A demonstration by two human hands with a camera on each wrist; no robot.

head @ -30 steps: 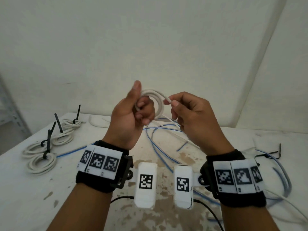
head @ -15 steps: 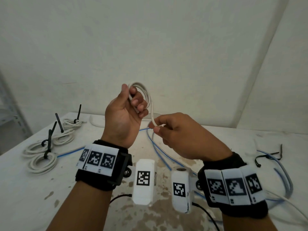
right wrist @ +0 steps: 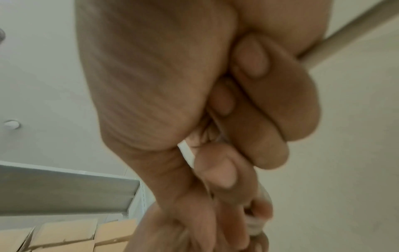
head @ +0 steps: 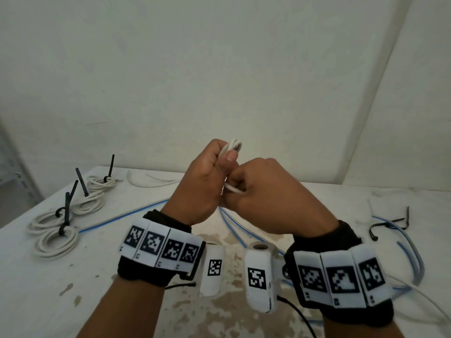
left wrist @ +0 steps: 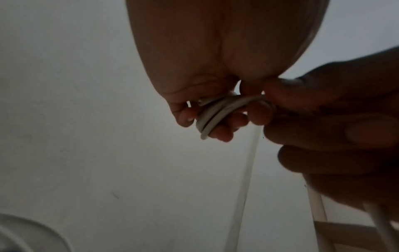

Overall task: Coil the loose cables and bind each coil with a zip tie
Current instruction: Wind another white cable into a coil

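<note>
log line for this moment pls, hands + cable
stage: coiling | left hand: grips white cable coil | right hand: pinches cable at coil | zip tie: not on this coil | four tied coils: table left

Left hand (head: 203, 185) and right hand (head: 266, 196), both fisted

White cable (head: 233, 145) small coil of a few loops, held above my table (head: 102, 276); four zip-tied white coils (head: 57, 240) lie at table's left side.

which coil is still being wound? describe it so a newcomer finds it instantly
Above the middle of the white table, between the left hand and right hand, sits a small white coil. Unlike the tied coils lying at left, it is held and has no black zip tie.
</note>
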